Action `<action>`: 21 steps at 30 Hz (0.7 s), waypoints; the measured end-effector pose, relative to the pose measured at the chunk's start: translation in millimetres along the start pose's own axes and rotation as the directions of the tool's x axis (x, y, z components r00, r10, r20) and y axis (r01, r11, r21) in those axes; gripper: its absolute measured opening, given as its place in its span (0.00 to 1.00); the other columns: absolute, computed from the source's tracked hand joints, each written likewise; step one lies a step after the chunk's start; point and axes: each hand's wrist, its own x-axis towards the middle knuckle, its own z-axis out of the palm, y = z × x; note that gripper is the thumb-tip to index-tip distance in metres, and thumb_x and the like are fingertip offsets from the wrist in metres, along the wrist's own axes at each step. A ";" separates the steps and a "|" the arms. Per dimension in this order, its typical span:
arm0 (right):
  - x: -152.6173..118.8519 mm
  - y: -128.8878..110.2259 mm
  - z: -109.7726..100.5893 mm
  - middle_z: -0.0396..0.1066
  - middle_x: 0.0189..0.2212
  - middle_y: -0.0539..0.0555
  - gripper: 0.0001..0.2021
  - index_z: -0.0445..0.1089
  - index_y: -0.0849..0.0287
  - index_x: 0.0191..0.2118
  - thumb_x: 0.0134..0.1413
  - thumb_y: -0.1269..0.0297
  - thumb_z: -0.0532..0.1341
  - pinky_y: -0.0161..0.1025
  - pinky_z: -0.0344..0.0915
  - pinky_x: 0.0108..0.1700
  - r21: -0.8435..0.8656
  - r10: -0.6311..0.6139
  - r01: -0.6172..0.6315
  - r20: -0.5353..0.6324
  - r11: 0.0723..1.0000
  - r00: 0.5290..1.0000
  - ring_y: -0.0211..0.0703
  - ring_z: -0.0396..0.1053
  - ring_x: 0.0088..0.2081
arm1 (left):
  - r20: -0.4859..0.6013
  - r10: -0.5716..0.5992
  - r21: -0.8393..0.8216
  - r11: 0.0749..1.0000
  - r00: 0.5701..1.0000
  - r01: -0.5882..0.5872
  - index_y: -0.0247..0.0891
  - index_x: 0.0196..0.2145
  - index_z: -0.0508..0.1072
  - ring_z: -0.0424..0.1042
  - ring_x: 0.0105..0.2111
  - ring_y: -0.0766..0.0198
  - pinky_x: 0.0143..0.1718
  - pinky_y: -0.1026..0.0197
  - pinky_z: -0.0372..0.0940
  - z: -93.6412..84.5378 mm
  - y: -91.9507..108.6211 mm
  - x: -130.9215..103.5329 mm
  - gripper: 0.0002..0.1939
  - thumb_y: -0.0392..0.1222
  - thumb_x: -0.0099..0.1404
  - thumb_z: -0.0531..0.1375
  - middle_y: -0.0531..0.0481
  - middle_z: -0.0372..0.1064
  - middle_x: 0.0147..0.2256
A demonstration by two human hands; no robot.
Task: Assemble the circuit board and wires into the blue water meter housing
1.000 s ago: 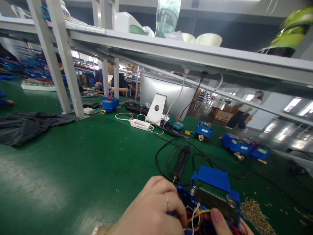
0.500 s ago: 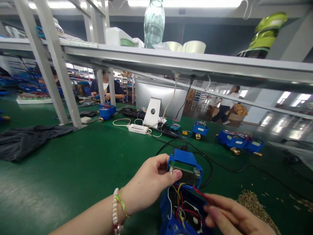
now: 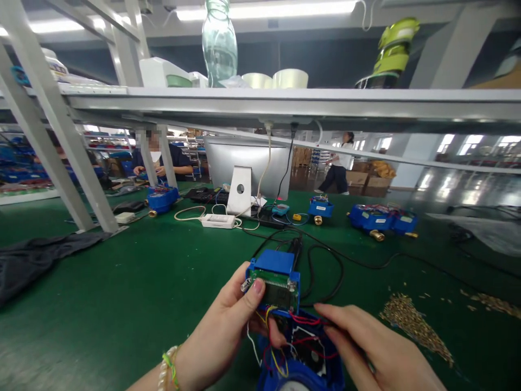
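Note:
My left hand (image 3: 223,326) grips a blue display module (image 3: 274,262) with a green circuit board and a dark screen. The thumb presses on the front of the board beside the screen. Yellow, white and red wires run from the module down into an open blue meter housing (image 3: 303,374) below it. At the right edge of the housing, my right hand (image 3: 366,342) pinches the red wires (image 3: 307,321) between thumb and forefinger. The wire ends between those fingers are hidden.
Black cables (image 3: 342,260) loop behind the module. A pile of small brass-coloured parts (image 3: 411,323) lies at right. More blue meters (image 3: 374,217), a monitor (image 3: 252,163) and a white power strip (image 3: 218,220) stand farther back. A grey cloth (image 3: 44,258) lies at left; a shelf (image 3: 285,103) spans overhead.
The display module has moved left in the picture with my left hand, whose fingers now reach beneath it among the wires. My right hand has shifted slightly up and left. The camera view has turned.

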 end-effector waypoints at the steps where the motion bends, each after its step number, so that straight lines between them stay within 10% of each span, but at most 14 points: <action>1: 1.8 -0.5 2.7 0.70 0.34 0.47 0.11 0.65 0.49 0.46 0.61 0.67 0.51 0.31 0.70 0.31 0.013 0.009 -0.009 0.011 1.000 1.000 0.38 0.71 0.32 | -0.009 -0.004 -0.015 1.000 1.000 0.004 0.40 0.43 0.62 0.69 0.19 0.71 0.24 0.68 0.65 0.5 -1.9 -0.1 0.08 0.44 0.70 0.49 0.55 0.70 0.23; 6: 13.0 -3.0 20.1 0.68 0.34 0.52 0.11 0.65 0.52 0.40 0.60 0.64 0.46 0.43 0.67 0.31 0.218 0.259 -0.257 0.019 0.942 0.966 0.47 0.69 0.32 | -0.063 -0.055 -0.123 0.991 0.997 0.047 0.41 0.38 0.61 0.59 0.14 0.74 0.20 0.70 0.62 3.1 -7.8 0.4 0.09 0.48 0.68 0.51 0.61 0.60 0.14; 12: 33.4 -6.5 23.9 0.71 0.27 0.51 0.10 0.63 0.58 0.34 0.53 0.58 0.52 0.32 0.69 0.32 0.618 0.455 -0.534 0.300 0.577 0.838 0.39 0.70 0.28 | -0.166 -0.125 -0.188 0.978 0.978 0.093 0.41 0.29 0.57 0.48 0.12 0.77 0.13 0.74 0.55 -0.6 -10.4 0.3 0.16 0.53 0.61 0.59 0.63 0.53 0.14; 17: 29.6 0.3 13.8 0.71 0.28 0.42 0.05 0.70 0.50 0.33 0.55 0.62 0.57 0.30 0.61 0.33 0.525 0.441 -0.498 0.241 0.690 0.865 0.35 0.67 0.31 | -0.212 -0.226 -0.130 0.971 0.951 0.202 0.40 0.29 0.63 0.58 0.12 0.72 0.15 0.71 0.57 -3.0 -5.6 -1.3 0.17 0.57 0.59 0.59 0.59 0.57 0.10; 21: 20.8 4.3 3.1 0.71 0.32 0.42 0.07 0.70 0.46 0.36 0.56 0.62 0.55 0.30 0.63 0.36 0.420 0.402 -0.475 0.255 0.773 0.879 0.36 0.69 0.34 | -0.270 -0.050 0.042 0.997 0.961 0.064 0.41 0.39 0.68 0.73 0.31 0.65 0.33 0.67 0.68 0.1 7.0 -1.2 0.11 0.48 0.61 0.60 0.52 0.74 0.30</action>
